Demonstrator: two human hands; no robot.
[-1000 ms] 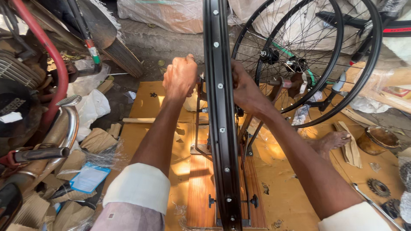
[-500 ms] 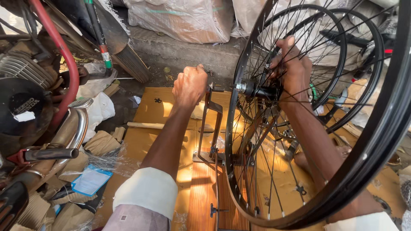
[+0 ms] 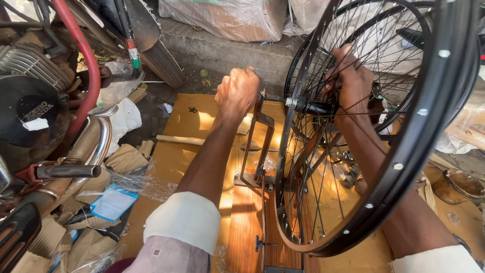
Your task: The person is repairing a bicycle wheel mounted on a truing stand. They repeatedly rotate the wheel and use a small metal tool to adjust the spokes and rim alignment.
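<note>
Black-rimmed wheel [image 3: 404, 151] has tilted further over the metal stand [image 3: 257, 146] since before, left hand [image 3: 237, 91] fisted at the axle end, right hand [image 3: 351, 81] gripping its hub.

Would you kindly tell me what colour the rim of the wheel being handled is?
The wheel rim is black with small silver spoke nipples, seen best in the head view.

Bicycle wheel [image 3: 399, 151]: rim cut off at the top and right edges, from 12 to 3 o'clock.
Right hand [image 3: 351, 83]: fingers partly hidden behind spokes at the hub [image 3: 313, 107].
Left hand [image 3: 237, 93]: closed fist; contents hidden.
Motorcycle engine [image 3: 30, 96]: cropped at 9 o'clock.
</note>
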